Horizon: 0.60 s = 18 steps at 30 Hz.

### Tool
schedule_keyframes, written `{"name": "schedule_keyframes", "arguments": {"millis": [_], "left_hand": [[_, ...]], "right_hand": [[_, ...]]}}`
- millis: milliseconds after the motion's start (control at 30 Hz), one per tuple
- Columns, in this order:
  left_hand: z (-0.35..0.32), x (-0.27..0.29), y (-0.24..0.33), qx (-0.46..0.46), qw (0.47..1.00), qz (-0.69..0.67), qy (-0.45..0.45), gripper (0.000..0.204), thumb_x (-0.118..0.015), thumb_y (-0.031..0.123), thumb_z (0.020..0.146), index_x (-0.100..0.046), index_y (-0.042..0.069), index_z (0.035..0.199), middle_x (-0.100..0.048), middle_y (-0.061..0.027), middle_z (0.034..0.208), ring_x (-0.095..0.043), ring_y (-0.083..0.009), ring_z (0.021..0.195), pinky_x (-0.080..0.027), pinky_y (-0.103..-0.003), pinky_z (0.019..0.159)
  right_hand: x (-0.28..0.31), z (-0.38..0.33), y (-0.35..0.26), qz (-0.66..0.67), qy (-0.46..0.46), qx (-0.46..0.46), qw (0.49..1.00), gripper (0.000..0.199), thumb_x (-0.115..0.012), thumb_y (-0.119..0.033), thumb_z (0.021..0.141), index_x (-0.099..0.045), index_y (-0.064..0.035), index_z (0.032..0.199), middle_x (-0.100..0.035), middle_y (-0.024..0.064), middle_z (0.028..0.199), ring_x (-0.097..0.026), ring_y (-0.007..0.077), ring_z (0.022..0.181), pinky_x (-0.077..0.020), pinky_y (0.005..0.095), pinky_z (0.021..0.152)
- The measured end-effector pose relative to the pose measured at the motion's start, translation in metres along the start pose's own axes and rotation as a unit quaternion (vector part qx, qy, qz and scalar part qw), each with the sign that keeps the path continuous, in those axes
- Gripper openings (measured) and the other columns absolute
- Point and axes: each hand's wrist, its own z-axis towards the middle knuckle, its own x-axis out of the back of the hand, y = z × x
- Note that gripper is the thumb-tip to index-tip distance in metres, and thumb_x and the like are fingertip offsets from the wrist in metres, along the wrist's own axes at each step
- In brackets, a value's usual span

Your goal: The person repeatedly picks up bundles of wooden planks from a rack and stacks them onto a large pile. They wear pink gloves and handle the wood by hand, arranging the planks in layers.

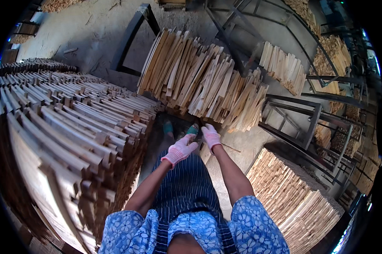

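Pink-and-white knit gloves cover both of my hands. My left hand (180,150) is in front of my striped apron (184,182), its thumb apart from the fingers and nothing seen in it. To its right, my right hand (210,136) reaches forward with fingers stretched out, close to the near edge of a pile of loose wooden slats (199,80). Whether its fingertips touch that pile I cannot tell. The slats lie side by side in an uneven row, pale and rough-cut.
A tall stack of wooden slats (85,122) rises close on my left. At right stands another dense slat stack (292,199), beside dark metal frames (301,122). A smaller slat bundle (282,67) lies beyond. One dark frame (131,40) stands at the far left of the pile.
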Motion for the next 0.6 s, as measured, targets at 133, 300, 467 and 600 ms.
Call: {"name": "schedule_keyframes", "arguments": {"millis": [133, 300, 467, 600], "left_hand": [[0.095, 0.003, -0.052, 0.151, 0.988, -0.028, -0.014, 0.064, -0.064, 0.040, 0.092, -0.054, 0.002, 0.142, -0.067, -0.0118, 0.116, -0.064, -0.0200, 0.098, -0.050, -0.030, 0.084], [0.218, 0.048, -0.166, 0.121, 0.987, 0.038, 0.098, 0.060, -0.062, 0.044, 0.094, -0.056, 0.006, 0.141, -0.068, -0.0093, 0.111, -0.063, -0.0184, 0.090, -0.051, -0.031, 0.076], [0.280, 0.142, -0.291, 0.142, 0.966, -0.007, 0.214, 0.057, -0.059, 0.046, 0.098, -0.053, 0.010, 0.142, -0.064, -0.0076, 0.111, -0.061, -0.0193, 0.088, -0.052, -0.036, 0.070], [0.291, 0.149, -0.255, 0.262, 0.915, -0.185, 0.246, 0.055, -0.061, 0.043, 0.097, -0.052, 0.012, 0.142, -0.062, -0.0045, 0.106, -0.058, -0.0156, 0.087, -0.051, -0.035, 0.067]], "right_hand": [[0.011, 0.057, 0.031, -0.058, 0.023, 0.026, 0.998, 0.062, -0.050, -0.044, 0.100, -0.049, -0.0020, 0.146, -0.056, 0.0244, 0.144, -0.051, 0.0365, 0.137, -0.0393, 0.0399, 0.114], [-0.045, 0.139, 0.038, -0.072, -0.038, 0.021, 0.996, 0.058, -0.050, -0.042, 0.101, -0.051, -0.0022, 0.144, -0.059, 0.0248, 0.139, -0.055, 0.0382, 0.132, -0.0414, 0.0409, 0.111], [-0.120, 0.225, 0.075, -0.046, 0.037, 0.090, 0.994, 0.051, -0.056, -0.037, 0.098, -0.057, -0.0049, 0.138, -0.064, 0.0271, 0.127, -0.058, 0.0428, 0.122, -0.0455, 0.0448, 0.105], [-0.048, 0.261, 0.064, -0.200, 0.346, 0.114, 0.910, 0.058, -0.062, -0.034, 0.094, -0.050, -0.0070, 0.144, -0.054, 0.0278, 0.133, -0.052, 0.0446, 0.122, -0.0410, 0.0510, 0.108]]}}
